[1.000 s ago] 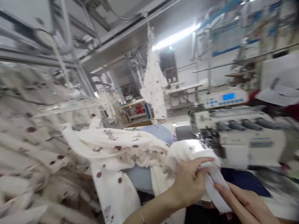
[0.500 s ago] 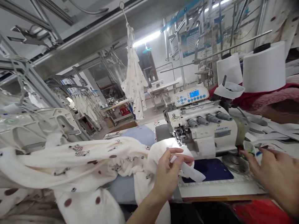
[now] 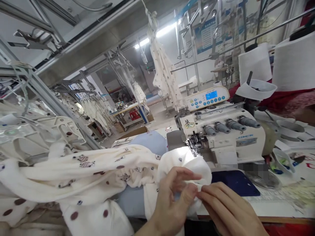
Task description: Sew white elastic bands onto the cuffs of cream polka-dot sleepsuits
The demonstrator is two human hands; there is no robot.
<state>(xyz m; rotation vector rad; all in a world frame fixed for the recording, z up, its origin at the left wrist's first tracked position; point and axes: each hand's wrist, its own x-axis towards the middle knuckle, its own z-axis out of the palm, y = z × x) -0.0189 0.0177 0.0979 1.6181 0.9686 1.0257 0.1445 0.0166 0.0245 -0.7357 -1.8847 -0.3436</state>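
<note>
Pinching together now, your left hand (image 3: 172,200) and right hand (image 3: 226,209) meet fingertip to fingertip on one fold of the cream printed cotton garment (image 3: 103,170), thumb and forefinger of each clamped on the cloth right at its front edge. Half a second ago your right hand was out to the side by the machine's handwheel, clear of the fabric, and the left alone held a white strip; that right hand has come across, so both hands now grip the same bunched edge. That edge sits just in front of the presser foot of the white overlock sewing machine (image 3: 221,137), touching the dark blue work mat (image 3: 236,182), not yet under the needles as far as you can see. Behind it the rest of the garment trails away to your left over a pale blue cushion (image 3: 150,142). Further out, two white thread cones (image 3: 292,62) stand behind the machine and another spotted cream garment (image 3: 163,75) hangs overhead.
</note>
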